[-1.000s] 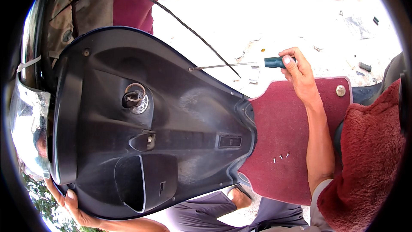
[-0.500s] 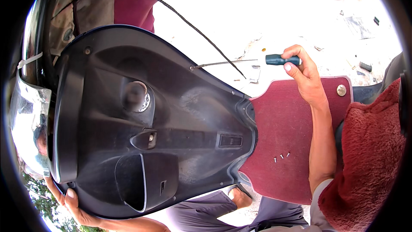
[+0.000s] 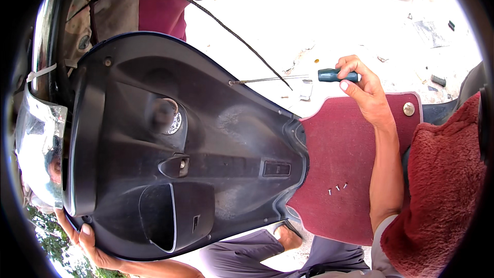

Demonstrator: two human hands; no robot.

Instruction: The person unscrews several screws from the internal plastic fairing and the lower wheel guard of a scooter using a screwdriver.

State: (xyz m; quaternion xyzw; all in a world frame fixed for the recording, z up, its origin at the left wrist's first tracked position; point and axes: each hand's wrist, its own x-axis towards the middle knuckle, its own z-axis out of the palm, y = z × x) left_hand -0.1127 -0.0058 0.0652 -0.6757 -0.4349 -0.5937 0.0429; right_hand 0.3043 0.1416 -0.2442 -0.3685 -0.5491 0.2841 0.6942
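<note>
Right thumb has shifted; right grip holds screwdriver; left grip touches black panel, closure unclear.

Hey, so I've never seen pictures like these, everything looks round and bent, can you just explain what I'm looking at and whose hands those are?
There's no robot here, just a person working with two bare hands. Every picture comes from one wide fisheye camera worn on the person's head, which is why straight edges curve.

The large dark shape is a black scooter panel. The left hand touches its edge, at the lower left. The right hand holds a screwdriver by its teal handle; the thin shaft points left, toward the panel's upper edge.

On the red floor mat lie three small screws. The fleecy red cloth fills part of the right side.
</note>
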